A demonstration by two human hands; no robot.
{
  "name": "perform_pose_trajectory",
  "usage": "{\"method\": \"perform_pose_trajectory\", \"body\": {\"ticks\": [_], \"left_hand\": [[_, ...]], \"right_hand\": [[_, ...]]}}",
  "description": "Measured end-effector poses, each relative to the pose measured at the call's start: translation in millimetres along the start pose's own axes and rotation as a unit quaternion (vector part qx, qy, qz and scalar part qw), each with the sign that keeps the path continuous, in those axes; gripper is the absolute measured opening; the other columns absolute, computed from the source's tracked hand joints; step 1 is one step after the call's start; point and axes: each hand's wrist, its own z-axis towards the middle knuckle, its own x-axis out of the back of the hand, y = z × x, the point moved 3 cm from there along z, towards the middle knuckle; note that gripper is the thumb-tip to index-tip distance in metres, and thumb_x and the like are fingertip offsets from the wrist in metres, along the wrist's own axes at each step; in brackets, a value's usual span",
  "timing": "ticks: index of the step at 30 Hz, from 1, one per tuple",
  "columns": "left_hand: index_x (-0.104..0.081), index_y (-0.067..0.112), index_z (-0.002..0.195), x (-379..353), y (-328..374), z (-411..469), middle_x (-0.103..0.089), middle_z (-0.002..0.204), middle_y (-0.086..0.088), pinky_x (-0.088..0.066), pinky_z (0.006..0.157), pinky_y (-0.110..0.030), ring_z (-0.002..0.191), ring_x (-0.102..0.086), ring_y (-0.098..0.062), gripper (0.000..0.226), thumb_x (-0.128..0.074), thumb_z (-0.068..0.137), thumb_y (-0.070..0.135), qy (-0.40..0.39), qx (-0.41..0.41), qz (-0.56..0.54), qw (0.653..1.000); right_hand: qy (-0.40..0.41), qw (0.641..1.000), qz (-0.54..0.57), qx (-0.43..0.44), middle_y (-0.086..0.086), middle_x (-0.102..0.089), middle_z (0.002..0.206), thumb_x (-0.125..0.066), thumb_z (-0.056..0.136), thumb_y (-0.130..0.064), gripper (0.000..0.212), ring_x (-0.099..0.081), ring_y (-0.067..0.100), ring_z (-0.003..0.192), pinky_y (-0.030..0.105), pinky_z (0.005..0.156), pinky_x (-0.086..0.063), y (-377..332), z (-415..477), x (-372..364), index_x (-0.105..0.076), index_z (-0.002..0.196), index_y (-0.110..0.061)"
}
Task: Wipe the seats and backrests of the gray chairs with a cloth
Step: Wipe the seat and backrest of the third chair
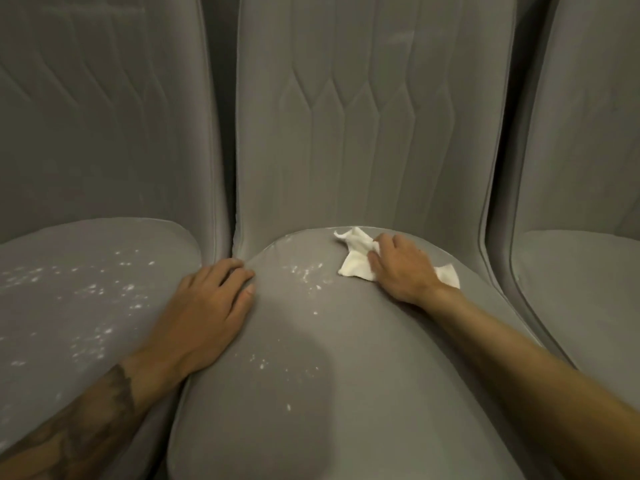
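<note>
Resting on the left edge of the middle seat (311, 393), the left hand (211, 306) lies with its grip slack, fingers relaxed over the rounded rim and holding nothing. White specks (306, 276) dot this gray seat and lie more thickly on the left seat (86, 306) just beside it. Farther back, toward the rear of the middle seat, the right hand (401, 268) sits on a white cloth (356, 261), its grip clamped on the crumpled fabric with fingers curled into it; a corner of the cloth shows behind the wrist. The right seat (581, 271) lies apart from both hands. Behind everything rise the stitched gray backrests (363, 116).
</note>
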Motion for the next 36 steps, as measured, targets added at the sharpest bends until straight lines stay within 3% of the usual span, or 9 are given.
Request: {"method": "perform_pose_trajectory", "body": {"ticks": [3, 8, 15, 21, 23, 27, 29, 34, 36], "left_hand": [[-0.065, 0.019, 0.128, -0.3, -0.4, 1.4, -0.058, 0.136, 0.0, -0.044, 0.098, -0.043, 0.118, -0.059, -0.024, 0.052, -0.027, 0.103, 0.045, 0.0, 0.01, -0.008, 1.0], [-0.064, 0.021, 0.128, -2.6, -0.9, 1.3, -0.057, 0.136, 0.001, -0.043, 0.098, -0.042, 0.116, -0.059, -0.023, 0.051, -0.026, 0.103, 0.046, 0.001, 0.01, -0.006, 1.0], [-0.063, 0.021, 0.13, -3.5, -0.8, -0.1, -0.056, 0.138, 0.002, -0.041, 0.102, -0.041, 0.12, -0.058, -0.021, 0.051, -0.027, 0.102, 0.045, 0.003, 0.016, -0.001, 1.0], [-0.061, 0.023, 0.133, -3.6, -1.2, -0.4, -0.054, 0.141, 0.003, -0.039, 0.105, -0.039, 0.121, -0.056, -0.019, 0.053, -0.024, 0.102, 0.046, -0.004, 0.017, -0.001, 1.0], [-0.061, 0.023, 0.135, -4.0, -2.8, -0.4, -0.054, 0.143, 0.003, -0.039, 0.106, -0.04, 0.124, -0.056, -0.019, 0.055, -0.023, 0.102, 0.047, -0.011, 0.019, 0.0, 1.0], [-0.059, 0.024, 0.136, -5.1, -3.3, 0.2, -0.052, 0.144, 0.004, -0.037, 0.109, -0.038, 0.127, -0.053, -0.017, 0.056, -0.022, 0.102, 0.048, -0.013, 0.023, 0.0, 1.0], [-0.058, 0.025, 0.136, -5.7, -3.5, 0.9, -0.051, 0.144, 0.006, -0.035, 0.11, -0.037, 0.128, -0.052, -0.016, 0.056, -0.021, 0.102, 0.049, -0.016, 0.024, 0.002, 1.0], [-0.059, 0.026, 0.135, -7.2, -5.2, 1.1, -0.052, 0.141, 0.006, -0.036, 0.109, -0.038, 0.126, -0.052, -0.016, 0.056, -0.021, 0.102, 0.05, -0.014, 0.024, -0.01, 1.0], [-0.059, 0.026, 0.135, -7.9, -6.4, 0.9, -0.052, 0.141, 0.006, -0.035, 0.109, -0.038, 0.126, -0.052, -0.015, 0.055, -0.021, 0.102, 0.05, -0.011, 0.022, -0.012, 1.0]], "right_hand": [[-0.001, 1.0, 0.007, 0.005, 0.015, -0.052, 0.124, -0.035, 0.105, -0.037, 0.032, -0.049, 0.036, 0.113, 0.044, 0.093, -0.038, -22.0, 5.6, -7.2, -0.046, 0.12, -0.01], [0.009, 0.986, 0.032, 0.161, 0.004, -0.052, 0.112, -0.034, 0.103, -0.044, 0.029, -0.051, 0.029, 0.101, 0.04, 0.083, -0.034, -31.5, -24.4, -13.9, -0.045, 0.118, -0.023], [0.029, 0.996, -0.025, -0.079, 0.018, -0.051, 0.124, -0.034, 0.104, -0.037, 0.032, -0.05, 0.039, 0.114, 0.045, 0.091, -0.037, 12.2, 34.5, -3.8, -0.046, 0.116, -0.009], [0.007, 0.996, 0.028, 0.081, 0.014, -0.055, 0.115, -0.038, 0.103, -0.04, 0.03, -0.053, 0.037, 0.106, 0.045, 0.09, -0.04, -31.5, 12.8, -17.4, -0.048, 0.115, -0.013], [0.005, 0.997, 0.012, 0.073, 0.014, -0.055, 0.118, -0.038, 0.104, -0.039, 0.032, -0.053, 0.036, 0.109, 0.044, 0.092, -0.041, -13.3, 15.5, -9.1, -0.049, 0.12, -0.014], [0.023, 0.995, -0.056, -0.077, 0.017, -0.051, 0.129, -0.033, 0.106, -0.038, 0.034, -0.05, 0.039, 0.117, 0.047, 0.095, -0.037, 29.5, 41.6, 1.1, -0.047, 0.119, -0.009], [0.025, 0.993, -0.052, -0.104, 0.017, -0.049, 0.13, -0.032, 0.105, -0.035, 0.033, -0.048, 0.039, 0.118, 0.047, 0.095, -0.035, 22.0, 51.0, -3.0, -0.046, 0.12, -0.009], [0.026, 0.999, -0.015, 0.044, 0.015, -0.052, 0.115, -0.038, 0.104, -0.036, 0.027, -0.053, 0.038, 0.104, 0.041, 0.079, -0.032, -2.4, 44.8, -16.9, -0.046, 0.111, -0.012], [0.015, 0.998, -0.034, 0.04, 0.014, -0.052, 0.117, -0.038, 0.103, -0.038, 0.027, -0.054, 0.037, 0.107, 0.043, 0.082, -0.034, 15.6, 44.9, -9.0, -0.046, 0.111, -0.014]]}}
